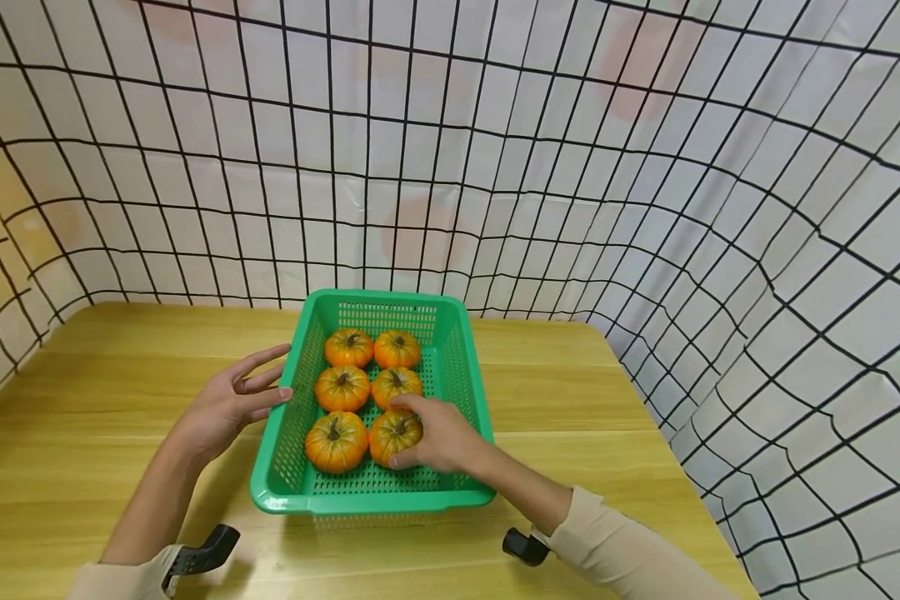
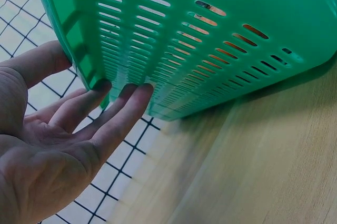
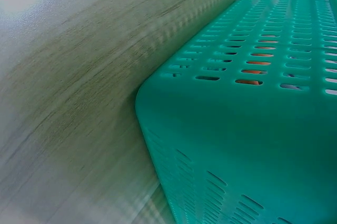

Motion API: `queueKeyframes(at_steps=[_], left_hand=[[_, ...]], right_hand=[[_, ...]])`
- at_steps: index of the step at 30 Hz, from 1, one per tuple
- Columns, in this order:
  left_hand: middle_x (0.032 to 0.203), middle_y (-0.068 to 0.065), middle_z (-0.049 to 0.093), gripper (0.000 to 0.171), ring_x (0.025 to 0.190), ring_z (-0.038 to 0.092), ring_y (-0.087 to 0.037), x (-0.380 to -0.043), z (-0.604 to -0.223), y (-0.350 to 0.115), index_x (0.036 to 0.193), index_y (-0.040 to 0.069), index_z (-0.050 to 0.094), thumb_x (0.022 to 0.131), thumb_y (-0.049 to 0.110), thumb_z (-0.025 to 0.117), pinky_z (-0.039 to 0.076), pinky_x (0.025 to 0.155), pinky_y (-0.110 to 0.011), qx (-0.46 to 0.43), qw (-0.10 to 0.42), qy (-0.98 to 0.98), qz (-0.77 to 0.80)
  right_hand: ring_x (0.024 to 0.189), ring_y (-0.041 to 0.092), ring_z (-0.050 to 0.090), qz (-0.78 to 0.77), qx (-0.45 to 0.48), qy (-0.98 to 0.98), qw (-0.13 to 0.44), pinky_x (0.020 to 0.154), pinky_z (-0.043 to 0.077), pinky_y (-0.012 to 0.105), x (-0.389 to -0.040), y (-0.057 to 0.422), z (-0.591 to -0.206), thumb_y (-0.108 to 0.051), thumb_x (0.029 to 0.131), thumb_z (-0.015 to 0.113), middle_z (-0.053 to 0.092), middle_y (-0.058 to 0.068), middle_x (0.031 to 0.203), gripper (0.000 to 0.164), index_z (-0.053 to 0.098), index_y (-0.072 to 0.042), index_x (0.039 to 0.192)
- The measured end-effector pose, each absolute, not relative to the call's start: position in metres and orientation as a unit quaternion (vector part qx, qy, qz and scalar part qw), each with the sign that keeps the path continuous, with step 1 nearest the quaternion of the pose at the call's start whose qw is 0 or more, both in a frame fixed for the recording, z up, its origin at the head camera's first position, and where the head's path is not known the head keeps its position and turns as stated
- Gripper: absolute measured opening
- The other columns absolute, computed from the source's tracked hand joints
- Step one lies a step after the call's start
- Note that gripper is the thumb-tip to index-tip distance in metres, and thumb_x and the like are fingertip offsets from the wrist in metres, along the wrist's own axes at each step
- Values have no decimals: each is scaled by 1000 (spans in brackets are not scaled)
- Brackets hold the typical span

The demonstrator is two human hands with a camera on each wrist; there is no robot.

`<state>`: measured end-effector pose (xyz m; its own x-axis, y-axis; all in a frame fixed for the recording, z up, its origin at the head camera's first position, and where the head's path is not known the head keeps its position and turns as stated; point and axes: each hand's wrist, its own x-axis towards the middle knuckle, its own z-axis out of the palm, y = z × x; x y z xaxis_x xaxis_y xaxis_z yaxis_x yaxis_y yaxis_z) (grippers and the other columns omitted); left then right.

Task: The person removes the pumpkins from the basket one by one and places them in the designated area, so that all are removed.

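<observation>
A green plastic basket with slotted walls stands on the wooden table. Inside it, several small orange pumpkins with brown stems sit in two columns. My right hand reaches over the basket's right side and grips the front right pumpkin, thumb at its near side and fingers at its far side. To its left lies the front left pumpkin. My left hand is at the basket's left side with fingers extended. In the left wrist view, its fingertips touch the outer slotted wall, the thumb up by the rim.
The wooden table extends to both sides of the basket. A white sheet with a black grid hangs behind and along the sides. Black wrist mounts stick out from both cuffs above the table's near part.
</observation>
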<state>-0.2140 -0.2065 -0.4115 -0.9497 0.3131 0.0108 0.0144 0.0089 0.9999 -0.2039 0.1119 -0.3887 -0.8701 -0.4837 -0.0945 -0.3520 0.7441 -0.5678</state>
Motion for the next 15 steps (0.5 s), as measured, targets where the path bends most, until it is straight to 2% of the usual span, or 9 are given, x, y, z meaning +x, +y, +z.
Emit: queueKeyframes(at_steps=[15], left_hand=[[163,-25,29,78,121,58,4,-213,-413,-206,162,15,27,97,14,70,55,94,-25,111,105,704,694]], right_hand=[[133,32,55,-261,-232,928,128,109,46,50,-205,111,-392,-32,81,87,57,8,147,78,51,-15,148]])
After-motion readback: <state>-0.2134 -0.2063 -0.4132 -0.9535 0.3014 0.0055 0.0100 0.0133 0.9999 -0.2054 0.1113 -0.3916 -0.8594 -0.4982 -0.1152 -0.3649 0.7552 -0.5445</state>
